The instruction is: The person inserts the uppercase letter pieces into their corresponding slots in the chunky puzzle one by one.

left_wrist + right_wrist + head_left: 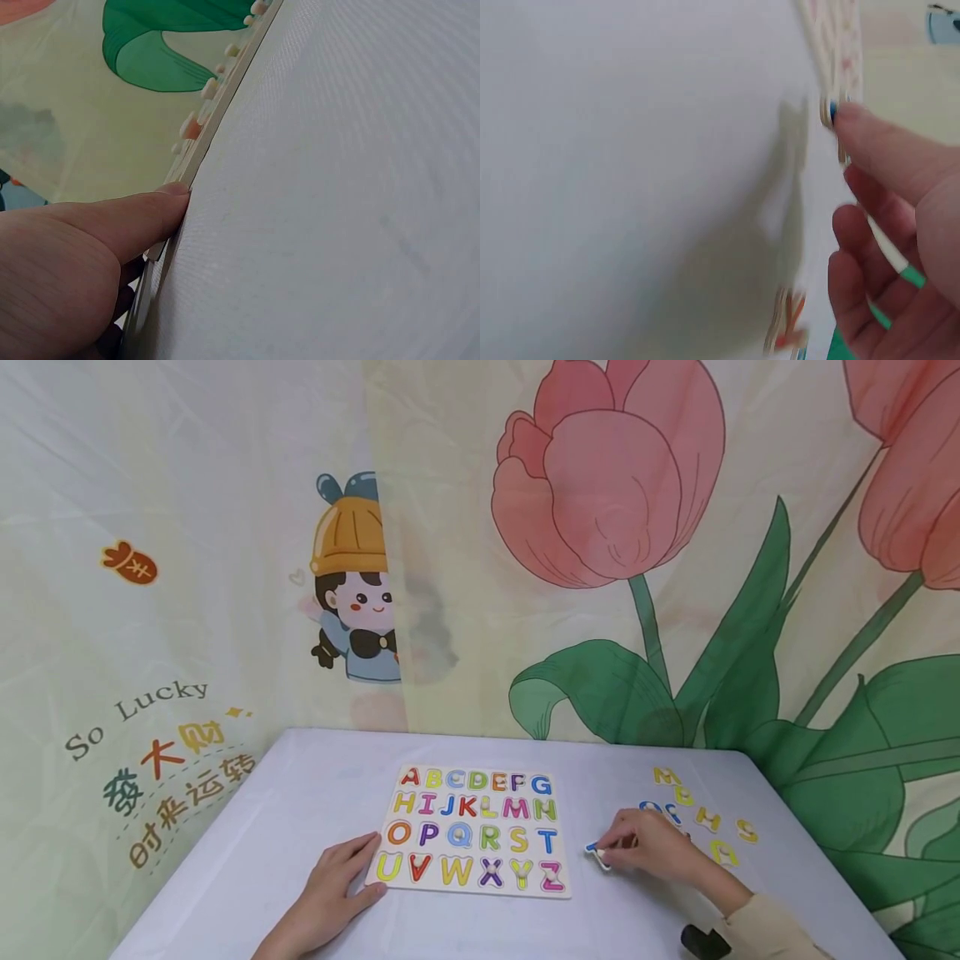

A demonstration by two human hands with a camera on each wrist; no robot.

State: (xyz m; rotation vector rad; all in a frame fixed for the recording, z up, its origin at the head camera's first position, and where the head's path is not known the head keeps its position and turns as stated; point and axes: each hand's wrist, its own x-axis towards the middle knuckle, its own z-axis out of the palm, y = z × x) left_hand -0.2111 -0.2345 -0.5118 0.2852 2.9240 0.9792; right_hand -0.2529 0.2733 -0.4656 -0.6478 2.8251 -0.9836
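Observation:
A pale wooden alphabet board (471,821) with several rows of coloured letters lies on the table. My left hand (330,885) holds it at the lower left corner, the thumb (161,210) against its edge. Some letters, such as the purple X (491,872), bear a raised knob. Just right of the board, my right hand (652,845) pinches a small blue letter piece (594,848) between thumb and fingertips. The piece is tilted and partly covered by the fingers; in the right wrist view it is blurred.
Loose letter pieces are scattered at the right, among them a yellow M (666,776), a yellow S (747,830) and a yellow A (724,852). The white table (300,802) ends at a printed curtain (457,527). A black object (705,942) sits by the right sleeve.

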